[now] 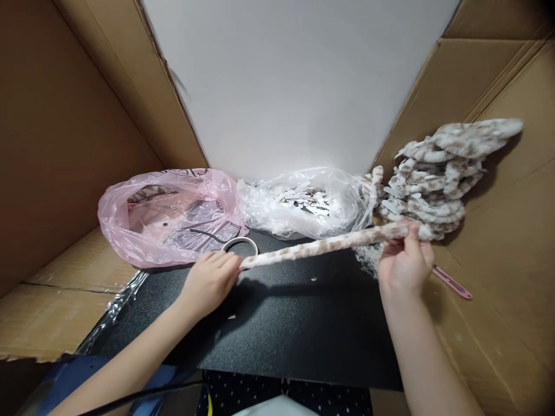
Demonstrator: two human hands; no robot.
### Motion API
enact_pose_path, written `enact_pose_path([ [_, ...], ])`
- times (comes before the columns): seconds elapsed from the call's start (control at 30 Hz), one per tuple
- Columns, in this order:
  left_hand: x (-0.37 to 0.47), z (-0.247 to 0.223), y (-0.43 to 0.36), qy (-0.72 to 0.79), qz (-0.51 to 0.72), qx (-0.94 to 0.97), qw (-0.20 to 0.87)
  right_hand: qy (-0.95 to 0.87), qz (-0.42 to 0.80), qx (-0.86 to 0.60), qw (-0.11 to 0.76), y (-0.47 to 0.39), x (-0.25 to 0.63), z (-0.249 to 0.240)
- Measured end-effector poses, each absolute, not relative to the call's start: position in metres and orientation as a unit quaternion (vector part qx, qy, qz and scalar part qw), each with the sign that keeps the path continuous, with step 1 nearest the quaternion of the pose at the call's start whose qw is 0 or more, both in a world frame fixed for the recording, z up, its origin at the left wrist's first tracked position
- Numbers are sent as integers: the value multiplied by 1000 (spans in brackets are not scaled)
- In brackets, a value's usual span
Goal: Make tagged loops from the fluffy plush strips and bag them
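A long fluffy white strip with brown spots (321, 245) is stretched across above the black table. My left hand (211, 283) is closed on its left end. At the other end, my right hand (406, 263) pinches the strip between thumb and fingers. Just behind my right hand rises a heap of the same spotted fluffy strips (446, 173), some with white tags. A ring that looks like a roll of tape (240, 240) lies beyond my left hand. A pink slim tool, perhaps a cutter (452, 282), lies beside my right wrist.
At the back left sits an open pink plastic bag (117, 231) with a dark strip in it. Next to it, a clear plastic bag (260, 211) holds many small white and dark pieces. Cardboard walls (87, 86) flank the black table (303, 335), which carries small white scraps.
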State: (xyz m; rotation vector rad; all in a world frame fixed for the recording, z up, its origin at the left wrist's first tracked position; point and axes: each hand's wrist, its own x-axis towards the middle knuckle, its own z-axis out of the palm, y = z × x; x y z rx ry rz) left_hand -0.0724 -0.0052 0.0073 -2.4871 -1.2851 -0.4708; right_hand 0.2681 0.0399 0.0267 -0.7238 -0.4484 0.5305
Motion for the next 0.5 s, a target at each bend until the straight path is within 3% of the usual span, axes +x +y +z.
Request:
enact_pose_path([
  [0.1, -92, 11, -3, -482, -172, -820, 258, -202, 233, -338, 889, 41, 272, 31],
  [0.2, -102, 19, -5, -585, -174, -746, 267, -246, 227, -353, 874, 38, 265, 30],
  [0.37, -116, 34, 2, -719, -202, -661, 75, -370, 380, -382, 757, 26, 250, 25],
  [0.5, -122, 43, 16, -692, -378, -590, -174, -546, 522, -388, 528, 20, 246, 24],
])
